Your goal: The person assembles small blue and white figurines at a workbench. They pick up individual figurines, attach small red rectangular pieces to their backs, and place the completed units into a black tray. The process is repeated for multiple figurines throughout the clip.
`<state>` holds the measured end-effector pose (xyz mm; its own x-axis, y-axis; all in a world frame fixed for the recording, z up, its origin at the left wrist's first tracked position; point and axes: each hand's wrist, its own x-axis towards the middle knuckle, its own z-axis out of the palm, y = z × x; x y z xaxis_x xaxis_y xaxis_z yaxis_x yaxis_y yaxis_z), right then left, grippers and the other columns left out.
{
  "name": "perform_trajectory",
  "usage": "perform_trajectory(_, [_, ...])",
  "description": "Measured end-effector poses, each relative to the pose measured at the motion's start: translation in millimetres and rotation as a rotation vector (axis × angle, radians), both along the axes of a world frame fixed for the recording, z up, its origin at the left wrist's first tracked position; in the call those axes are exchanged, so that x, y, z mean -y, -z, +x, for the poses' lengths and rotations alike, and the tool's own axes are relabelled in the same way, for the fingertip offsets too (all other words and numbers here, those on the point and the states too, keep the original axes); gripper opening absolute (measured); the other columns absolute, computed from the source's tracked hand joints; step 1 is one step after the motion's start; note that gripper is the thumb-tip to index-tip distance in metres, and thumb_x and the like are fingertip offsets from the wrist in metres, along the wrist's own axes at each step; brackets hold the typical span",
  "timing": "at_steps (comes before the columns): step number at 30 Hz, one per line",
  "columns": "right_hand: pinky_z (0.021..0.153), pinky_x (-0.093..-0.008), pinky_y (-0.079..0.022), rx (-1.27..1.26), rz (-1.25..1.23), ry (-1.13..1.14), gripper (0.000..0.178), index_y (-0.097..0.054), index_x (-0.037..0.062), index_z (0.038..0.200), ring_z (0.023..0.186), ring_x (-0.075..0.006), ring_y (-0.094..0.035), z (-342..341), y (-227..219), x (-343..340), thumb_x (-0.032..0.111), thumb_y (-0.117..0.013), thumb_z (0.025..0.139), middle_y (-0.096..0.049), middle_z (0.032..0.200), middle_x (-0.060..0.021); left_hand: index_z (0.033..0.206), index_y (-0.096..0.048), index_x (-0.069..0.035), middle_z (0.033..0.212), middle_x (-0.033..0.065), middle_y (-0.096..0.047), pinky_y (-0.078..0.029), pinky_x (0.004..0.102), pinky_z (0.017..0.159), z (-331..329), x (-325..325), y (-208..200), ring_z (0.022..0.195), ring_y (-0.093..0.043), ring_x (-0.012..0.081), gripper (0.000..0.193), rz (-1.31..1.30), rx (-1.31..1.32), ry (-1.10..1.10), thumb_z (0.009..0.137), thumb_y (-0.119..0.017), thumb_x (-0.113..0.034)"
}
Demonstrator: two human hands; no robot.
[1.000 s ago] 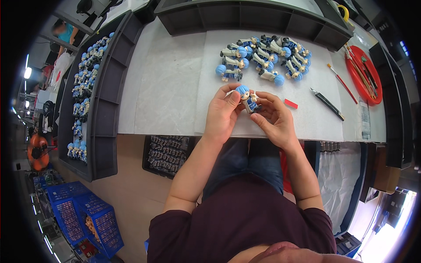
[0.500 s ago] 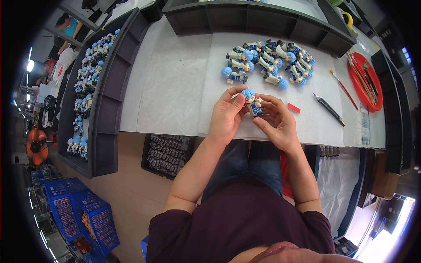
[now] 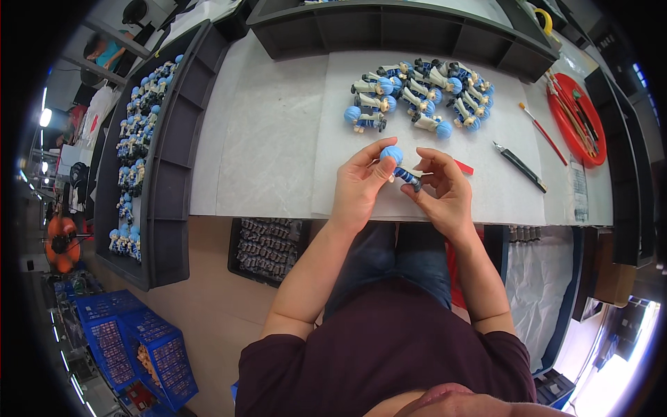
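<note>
Over the near part of the table I hold a small blue-haired figurine (image 3: pixel 406 176) with both hands. The thumb and fingers of my left hand (image 3: pixel 358 186) pinch it just below its round head. My right hand (image 3: pixel 448 191) has its thumb and fingers at the dark feet, with its index finger raised away. The figurine lies tilted, head to the upper left, and its face is turned out of sight. Beyond my hands, several similar figurines (image 3: pixel 420 97) lie in a loose group on a white sheet (image 3: pixel 333 149).
A red piece (image 3: pixel 463 167) lies beside my right hand. Further right are a craft knife (image 3: pixel 520 167), a brush (image 3: pixel 544 133) and a red tray (image 3: pixel 571 149) of brushes. Dark crates stand at the back (image 3: pixel 410 33) and left (image 3: pixel 167 187), the left one holding more figurines. Another person (image 3: pixel 108 52) is far left.
The figurine has been turned in my fingers: its face showed before, now the back or side of its hair does. Its feet now point toward my right fingers. The view has shifted slightly.
</note>
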<state>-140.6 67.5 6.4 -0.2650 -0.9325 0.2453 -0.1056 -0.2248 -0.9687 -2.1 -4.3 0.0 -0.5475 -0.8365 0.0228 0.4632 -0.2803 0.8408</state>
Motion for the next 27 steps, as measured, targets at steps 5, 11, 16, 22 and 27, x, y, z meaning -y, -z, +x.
perform_trajectory(5, [0.076,-0.026,-0.048,-0.025,0.004,-0.022,0.055,-0.047,0.0013,0.119,0.092,-0.0136,-0.054,2.2,-10.9,0.1,-0.002,-0.07,0.069,-0.053,0.102,-0.0086,0.12,-0.048,0.0,0.101,0.0052,-0.058,-0.041,0.0222,0.077,-0.1,-1.0,0.3,0.091,-0.054,0.0102,0.038,0.01,-0.056,-0.032,0.087,-0.058,-0.014])
perform_trajectory(11, [0.077,-0.0272,-0.049,0.057,0.027,-0.016,0.053,-0.047,0.0014,0.119,0.094,-0.0155,-0.056,-1.5,-3.7,1.0,0.005,-0.072,0.072,-0.055,0.106,-0.0115,0.12,-0.047,-0.002,0.108,0.0113,-0.057,-0.041,0.0313,0.088,1.4,0.3,-3.0,0.103,-0.053,0.0193,0.034,0.023,-0.11,0.006,0.087,-0.055,-0.009])
perform_trajectory(16, [0.078,-0.028,-0.05,0.043,0.016,0.001,0.051,-0.048,0.002,0.118,0.094,-0.0158,-0.056,-2.2,-1.2,1.5,0.003,-0.071,0.072,-0.055,0.105,-0.0111,0.121,-0.047,-0.004,0.113,0.0149,-0.056,-0.04,0.0354,0.093,2.1,0.9,-0.4,0.108,-0.052,0.0226,0.035,-0.013,-0.111,0.022,0.087,-0.054,-0.009])
perform_trajectory(22, [0.079,-0.0285,-0.05,0.075,0.007,0.011,0.047,-0.049,0.0023,0.117,0.095,-0.0166,-0.056,-3.3,0.0,0.9,0.001,-0.067,0.074,-0.056,0.106,-0.0115,0.122,-0.046,-0.004,0.111,0.0128,-0.056,-0.041,0.0345,0.091,-0.8,-1.9,-5.1,0.106,-0.052,0.0203,0.037,-0.047,-0.091,0.017,0.087,-0.054,-0.007])
perform_trajectory(27, [0.081,-0.0289,-0.049,0.136,0.021,-0.025,0.042,-0.047,0.0028,0.118,0.097,-0.0161,-0.056,-3.4,-5.7,-1.1,0.001,-0.061,0.079,-0.056,0.106,-0.0123,0.121,-0.047,-0.003,0.103,0.0051,-0.057,-0.045,0.0284,0.081,-0.7,-3.6,-0.9,0.094,-0.054,0.0117,0.037,-0.115,0.013,-0.014,0.087,-0.056,-0.01])
